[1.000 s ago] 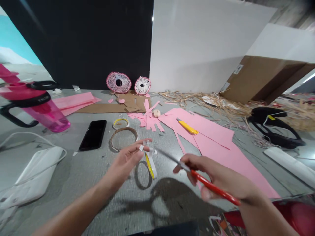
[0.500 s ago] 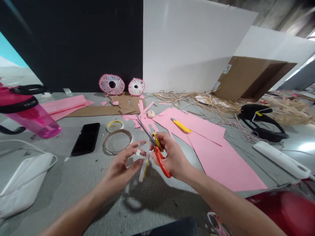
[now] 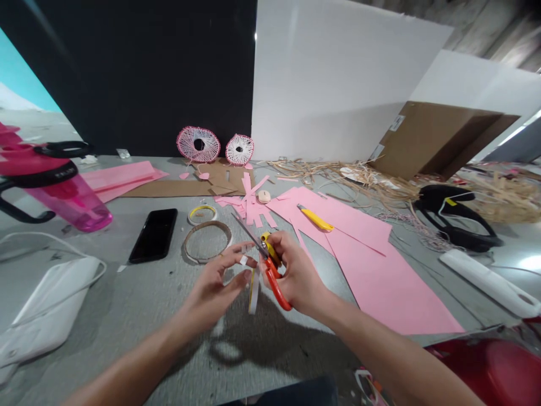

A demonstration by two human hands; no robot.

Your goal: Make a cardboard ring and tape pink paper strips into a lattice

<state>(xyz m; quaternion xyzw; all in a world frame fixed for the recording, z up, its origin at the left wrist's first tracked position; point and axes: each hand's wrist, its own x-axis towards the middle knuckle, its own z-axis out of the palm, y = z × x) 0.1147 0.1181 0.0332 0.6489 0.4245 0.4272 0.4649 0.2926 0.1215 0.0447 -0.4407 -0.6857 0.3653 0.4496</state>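
My right hand is wrapped round a pair of scissors with red and yellow handles, the blades pointing up and left. Opposite it is my left hand, its fingers and thumb apart. Small white pieces of tape stick to its fingers. Between the fingertips of both hands hangs a narrow roll of tape, seen edge-on, white with a yellow inner side. Which hand bears the roll I cannot tell. Beyond the left hand, a cardboard ring and a second tape roll lie on the table.
A phone, a white power bank with cable and a pink bottle stand left. Pink paper with a yellow cutter lies right. Pink strips, two thread-wound rings and a black headband-like item lie farther off.
The view has shifted slightly, so most things sit a little farther right. The hanging tape roll has swung to a more upright angle. My hands keep nearly the same pose.
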